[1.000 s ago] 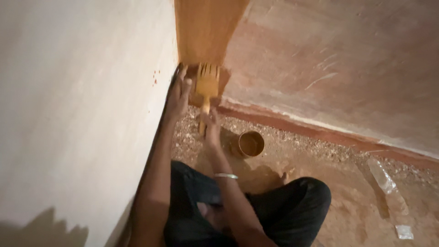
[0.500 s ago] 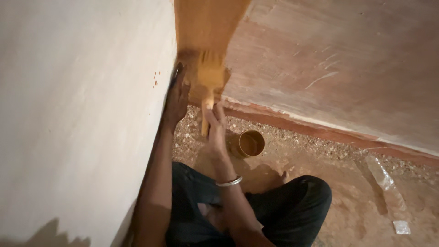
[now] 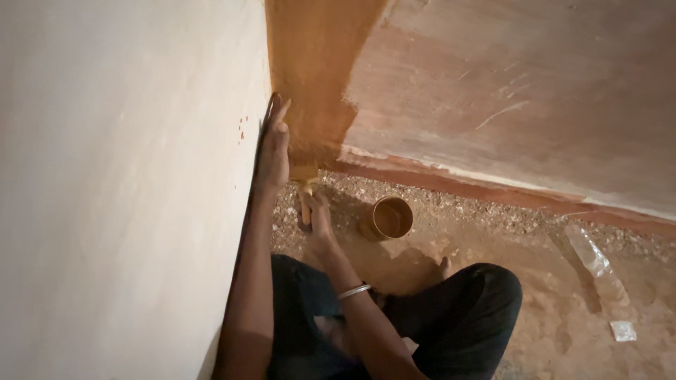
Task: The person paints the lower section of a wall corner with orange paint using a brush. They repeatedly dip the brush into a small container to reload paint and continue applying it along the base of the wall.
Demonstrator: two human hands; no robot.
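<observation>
My right hand (image 3: 318, 218) grips the handle of a paintbrush (image 3: 305, 179) whose bristles press low on the reddish wall, at the bottom of a wet ochre-painted strip (image 3: 317, 77) beside the corner. My left hand (image 3: 273, 144) lies flat with its fingers stretched against the pale wall (image 3: 120, 176) at the corner, holding nothing. A silver bangle sits on my right wrist. A small round tin of ochre paint (image 3: 391, 218) stands on the floor just right of my right hand.
I sit cross-legged in dark trousers (image 3: 458, 317) on a gritty, speckled floor. A red-brown skirting band (image 3: 493, 193) runs along the wall's foot. A clear plastic bottle (image 3: 595, 260) and a small white scrap (image 3: 623, 331) lie at the right.
The brush has travelled down the painted strip from higher on the wall to its base. My left hand stayed pressed at the corner.
</observation>
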